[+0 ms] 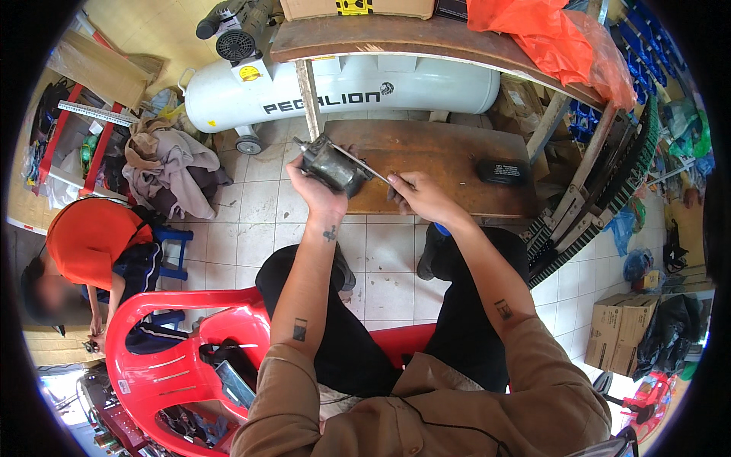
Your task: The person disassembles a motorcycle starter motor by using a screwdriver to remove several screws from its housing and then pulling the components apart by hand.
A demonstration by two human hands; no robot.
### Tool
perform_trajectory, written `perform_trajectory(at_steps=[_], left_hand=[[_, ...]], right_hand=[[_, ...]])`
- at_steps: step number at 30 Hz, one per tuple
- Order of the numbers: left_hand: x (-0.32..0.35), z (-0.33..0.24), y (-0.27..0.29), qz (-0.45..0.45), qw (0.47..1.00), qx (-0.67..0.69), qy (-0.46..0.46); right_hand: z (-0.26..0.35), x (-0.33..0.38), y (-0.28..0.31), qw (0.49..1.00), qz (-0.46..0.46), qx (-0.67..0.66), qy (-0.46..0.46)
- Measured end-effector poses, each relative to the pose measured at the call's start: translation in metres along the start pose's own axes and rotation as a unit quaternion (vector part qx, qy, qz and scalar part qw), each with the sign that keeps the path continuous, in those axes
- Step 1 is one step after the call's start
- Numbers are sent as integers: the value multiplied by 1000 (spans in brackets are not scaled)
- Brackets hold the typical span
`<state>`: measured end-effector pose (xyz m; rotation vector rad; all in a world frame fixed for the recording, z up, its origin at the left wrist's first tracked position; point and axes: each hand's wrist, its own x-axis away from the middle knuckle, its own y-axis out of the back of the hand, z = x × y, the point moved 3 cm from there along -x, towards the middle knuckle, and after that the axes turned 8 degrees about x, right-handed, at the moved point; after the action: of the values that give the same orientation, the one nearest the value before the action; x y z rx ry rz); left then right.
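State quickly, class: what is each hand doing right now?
Left hand: closed around a grey, grimy metal motor-like part.
Right hand: closed on a thin metal rod tool reaching that part.

Rolled tan sleeves, black trousers, small dark tattoos on both forearms and one wrist.

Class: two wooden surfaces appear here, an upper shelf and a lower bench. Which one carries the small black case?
The lower bench, beneath the hands. The black case lies at its right end.
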<state>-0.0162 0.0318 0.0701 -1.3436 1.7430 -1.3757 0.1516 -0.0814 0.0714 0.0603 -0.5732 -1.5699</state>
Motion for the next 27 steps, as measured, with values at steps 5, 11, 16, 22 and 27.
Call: perform_trajectory(at_steps=[5, 11, 16, 22, 27], left_hand=[[6, 2, -7, -20, 1000, -2, -2], [6, 9, -5, -29, 1000, 2, 1], [4, 9, 1, -23, 1000, -8, 6], [3, 9, 1, -28, 1000, -4, 13], [2, 9, 2, -37, 999, -2, 5]], right_hand=[[5, 4, -2, 995, -60, 64, 38], [-4, -4, -7, 984, -94, 146, 37], [2, 0, -4, 991, -14, 131, 0], [7, 1, -1, 992, -58, 108, 25], [4, -1, -2, 984, -108, 135, 39]])
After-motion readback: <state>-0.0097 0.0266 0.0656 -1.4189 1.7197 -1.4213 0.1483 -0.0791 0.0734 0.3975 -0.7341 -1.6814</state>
